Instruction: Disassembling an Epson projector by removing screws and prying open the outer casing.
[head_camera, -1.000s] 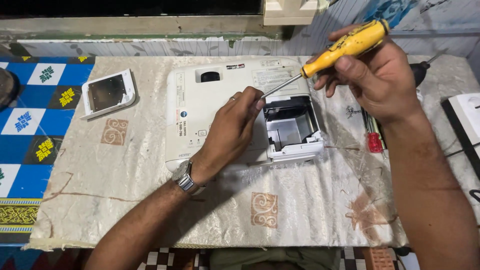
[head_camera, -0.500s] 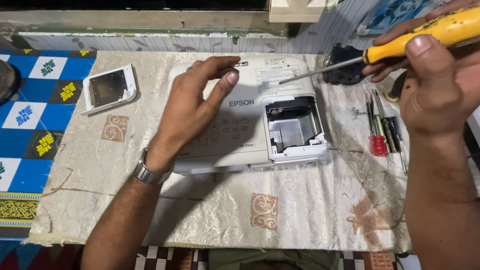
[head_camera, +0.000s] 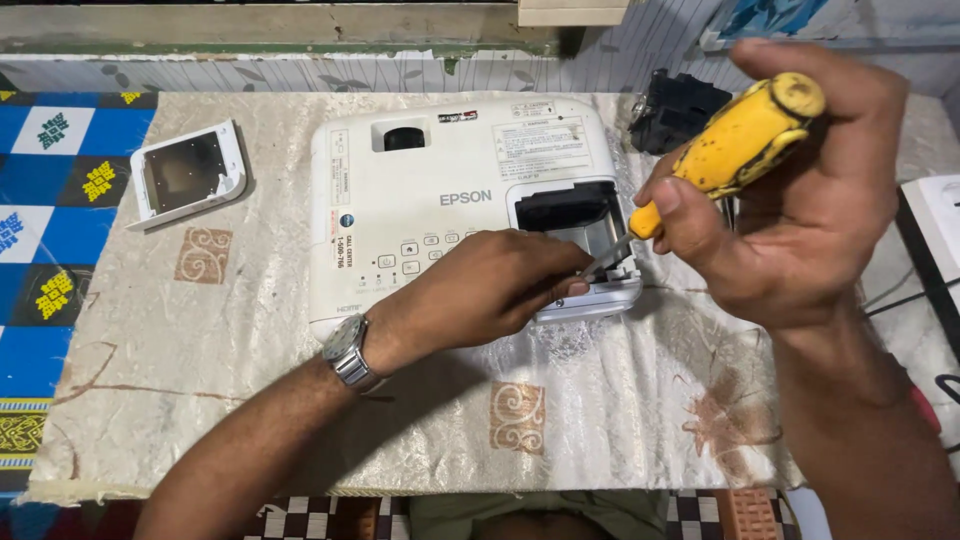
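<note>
A white projector (head_camera: 430, 190) lies on a pale patterned cloth, with an open square compartment (head_camera: 570, 215) at its right end. My left hand (head_camera: 490, 290) rests on the projector's front edge, its fingertips pinched at the screwdriver's tip by the compartment's near rim. My right hand (head_camera: 800, 200) grips a yellow-handled screwdriver (head_camera: 740, 140), the shaft angled down-left into that corner. A metal watch (head_camera: 350, 352) is on my left wrist.
A white removed cover panel (head_camera: 190, 172) lies on the cloth (head_camera: 200, 340) at the left. A black part (head_camera: 680, 108) sits behind the projector at the right. Blue patterned table surface (head_camera: 50, 220) shows at the far left; a white object (head_camera: 935, 225) lies at the right edge.
My left hand moved from the projector's top down to the compartment's near rim. My right hand brought the screwdriver down from the upper right, its tip now at the compartment.
</note>
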